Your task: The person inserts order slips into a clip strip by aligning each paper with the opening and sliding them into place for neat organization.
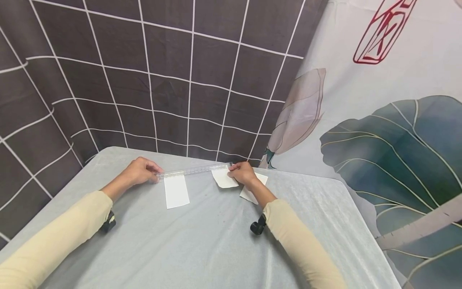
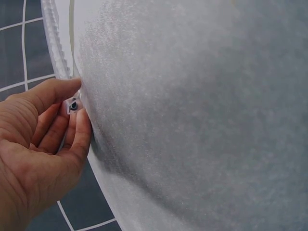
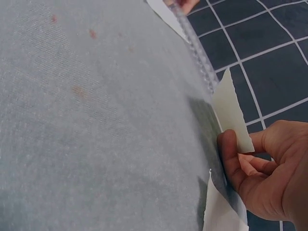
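Note:
A clear, ridged plastic strip (image 1: 196, 170) runs left to right near the table's far edge. My left hand (image 1: 142, 170) pinches its left end; in the left wrist view, a small dark round spot (image 2: 73, 105) shows on that end between thumb and fingers. Below the strip's left part lies a white paper piece (image 1: 176, 192). At the right end, my right hand (image 1: 244, 173) pinches a second paper piece (image 3: 230, 109), which has a ragged edge and stands up from the table in the right wrist view. A third paper piece (image 3: 222, 209) lies partly beneath the right hand.
A pale grey cloth covers the table (image 1: 202, 245). Behind its far edge hangs a dark curtain (image 1: 166, 96) with white grid lines. A white curtain with a leaf print (image 1: 400, 156) hangs at the right. Black wrist devices (image 1: 258, 226) sit under both sleeves.

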Motion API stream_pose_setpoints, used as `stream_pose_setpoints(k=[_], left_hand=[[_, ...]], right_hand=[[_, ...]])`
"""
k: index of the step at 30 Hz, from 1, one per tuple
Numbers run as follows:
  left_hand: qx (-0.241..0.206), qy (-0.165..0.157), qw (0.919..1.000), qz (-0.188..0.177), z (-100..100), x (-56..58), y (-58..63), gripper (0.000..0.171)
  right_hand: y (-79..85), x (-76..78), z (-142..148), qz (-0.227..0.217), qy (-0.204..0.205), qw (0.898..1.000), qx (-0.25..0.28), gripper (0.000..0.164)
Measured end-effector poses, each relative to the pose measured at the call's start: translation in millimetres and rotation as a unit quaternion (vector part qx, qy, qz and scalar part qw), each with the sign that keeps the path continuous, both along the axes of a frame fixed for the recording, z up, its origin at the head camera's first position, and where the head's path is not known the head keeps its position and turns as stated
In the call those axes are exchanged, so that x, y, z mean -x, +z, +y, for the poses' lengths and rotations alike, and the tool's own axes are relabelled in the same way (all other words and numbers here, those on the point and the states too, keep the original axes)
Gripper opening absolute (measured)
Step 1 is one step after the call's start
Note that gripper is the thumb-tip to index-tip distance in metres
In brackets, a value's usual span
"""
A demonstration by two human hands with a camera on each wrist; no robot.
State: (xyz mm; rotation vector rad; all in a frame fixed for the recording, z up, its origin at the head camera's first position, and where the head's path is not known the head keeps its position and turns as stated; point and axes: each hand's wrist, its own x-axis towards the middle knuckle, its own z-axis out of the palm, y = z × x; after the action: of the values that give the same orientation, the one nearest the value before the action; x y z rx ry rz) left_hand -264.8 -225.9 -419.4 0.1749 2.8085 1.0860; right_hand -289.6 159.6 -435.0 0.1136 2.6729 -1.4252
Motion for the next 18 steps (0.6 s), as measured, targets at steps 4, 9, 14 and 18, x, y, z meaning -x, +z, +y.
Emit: stream_pose_setpoints(k=[4,9,14,18], left_hand=[[-0.001,0.0,1.0,0.0,-0.4,0.3,-0.1,0.037],[-0.002,-0.001,1.0,-0.001,-1.6,0.2,-0.3,0.037],[0.001,-0.001,1.0,-0.001,-1.0,1.4,-0.7,0.036],[0.001,0.0,1.0,-0.005,-0.5,1.6,-0.3,0.037]], right_hand=[[-0.4,0.3,-2.5,-0.002,0.0,1.0,-0.002,0.027],[-0.6,0.5,-5.7,-0.005,0.001,1.0,0.001,0.027],[-0.3,0.5,-8.5,-0.005,0.005,1.0,0.011,0.026],[-1.1,0.4,-11.1,0.001,0.013,1.0,0.016,0.026]])
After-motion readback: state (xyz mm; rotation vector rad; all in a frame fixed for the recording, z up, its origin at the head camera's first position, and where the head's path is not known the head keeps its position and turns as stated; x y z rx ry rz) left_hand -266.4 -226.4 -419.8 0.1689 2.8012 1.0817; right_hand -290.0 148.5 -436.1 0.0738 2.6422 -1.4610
